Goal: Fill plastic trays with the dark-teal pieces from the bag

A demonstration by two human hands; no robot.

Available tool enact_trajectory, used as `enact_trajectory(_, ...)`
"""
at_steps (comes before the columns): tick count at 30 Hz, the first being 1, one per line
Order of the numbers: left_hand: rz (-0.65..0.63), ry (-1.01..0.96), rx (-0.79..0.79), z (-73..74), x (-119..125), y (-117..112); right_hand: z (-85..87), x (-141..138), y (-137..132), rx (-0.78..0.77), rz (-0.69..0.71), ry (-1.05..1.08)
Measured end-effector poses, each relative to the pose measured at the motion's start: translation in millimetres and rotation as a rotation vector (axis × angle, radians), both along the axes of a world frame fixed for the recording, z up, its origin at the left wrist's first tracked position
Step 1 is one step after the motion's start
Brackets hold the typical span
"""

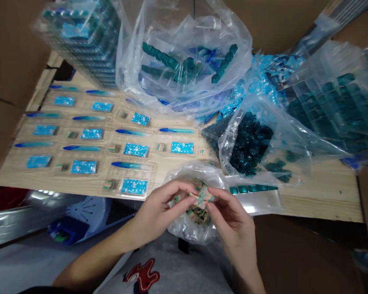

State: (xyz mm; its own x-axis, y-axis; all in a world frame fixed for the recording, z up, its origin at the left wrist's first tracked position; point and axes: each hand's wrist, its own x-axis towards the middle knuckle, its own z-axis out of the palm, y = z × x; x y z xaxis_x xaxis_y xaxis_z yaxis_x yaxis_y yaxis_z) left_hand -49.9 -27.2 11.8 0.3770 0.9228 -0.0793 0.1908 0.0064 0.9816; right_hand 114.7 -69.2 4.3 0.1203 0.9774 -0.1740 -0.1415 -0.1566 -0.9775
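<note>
We are pinching a small striped piece between the fingertips of our left hand and our right hand, with the fingers of both hands closing narrowly on it. The piece is sitting right at our fingertips, where the two hands are meeting. Directly beneath our fingers, a clear plastic bag is lying open, with more striped pieces heaped inside it. Just past our right fingers, a clear tray is resting on a wooden board, carrying a row of teal blocks. Farther beyond our fingers, a bag of dark teal pieces is sitting on the board, and a bag of teal bars is lying past it. Ahead and left of our fingers, a plastic tray is holding blue cards and blue-tipped sticks. Below our fingers, a grey shirt with a red print is showing.
</note>
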Motion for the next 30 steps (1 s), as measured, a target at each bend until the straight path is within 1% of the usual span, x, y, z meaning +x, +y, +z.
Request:
enact_trajectory(2,0.031,-0.023,-0.038,-0.6,0.7,0.1,0.0,-1.5,-0.1,-0.001,0.029,0.025)
enact_trajectory(3,0.042,-0.029,-0.033,-0.4,0.5,0.5,-0.4,-2.3,-0.6,0.003,0.033,0.031)
enact_trajectory(5,0.087,-0.037,0.011,0.9,-0.5,0.9,-2.6,-3.3,-2.3,0.017,0.005,0.005)
enact_trajectory(7,0.127,-0.050,0.049,2.8,-1.8,0.2,-6.4,-3.6,-5.0,0.041,-0.041,-0.076)
enact_trajectory(8,0.128,-0.060,0.058,3.8,-2.1,-0.8,-8.7,-3.5,-6.5,0.058,-0.057,-0.130)
enact_trajectory(10,0.082,-0.066,0.081,4.6,-1.7,-3.5,-12.6,-3.3,-9.1,0.103,-0.056,-0.235)
enact_trajectory(12,0.027,-0.038,0.145,3.6,-0.3,-6.2,-14.2,-3.2,-10.6,0.156,-0.019,-0.308)
enact_trajectory(13,0.022,-0.010,0.186,2.6,0.4,-7.0,-13.7,-3.2,-10.8,0.185,0.005,-0.332)
enact_trajectory(17,0.042,0.118,0.275,-0.9,2.0,-6.2,-6.7,-1.6,-9.6,0.283,0.092,-0.400)
enact_trajectory(19,0.021,0.134,0.315,-0.7,2.0,-4.7,-3.6,-0.8,-9.5,0.290,0.113,-0.410)
enact_trajectory(21,0.022,0.102,0.338,0.3,1.6,-3.5,-2.3,-0.6,-10.1,0.259,0.106,-0.371)
enact_trajectory(23,0.076,0.047,0.271,1.4,0.4,-2.8,-2.4,-0.9,-10.9,0.196,0.055,-0.295)
enact_trajectory(26,0.213,-0.048,0.080,2.8,-2.5,-1.1,-2.4,-0.3,-10.9,0.091,-0.063,-0.191)
enact_trajectory(27,0.260,-0.066,0.044,3.0,-3.1,-0.5,-1.9,0.2,-10.4,0.069,-0.097,-0.164)
enact_trajectory(28,0.293,-0.074,0.032,3.1,-3.3,0.1,-1.0,0.7,-9.9,0.056,-0.117,-0.139)
enact_trajectory(30,0.301,-0.062,0.052,3.1,-2.1,0.6,1.7,1.0,-8.6,0.053,-0.123,-0.090)
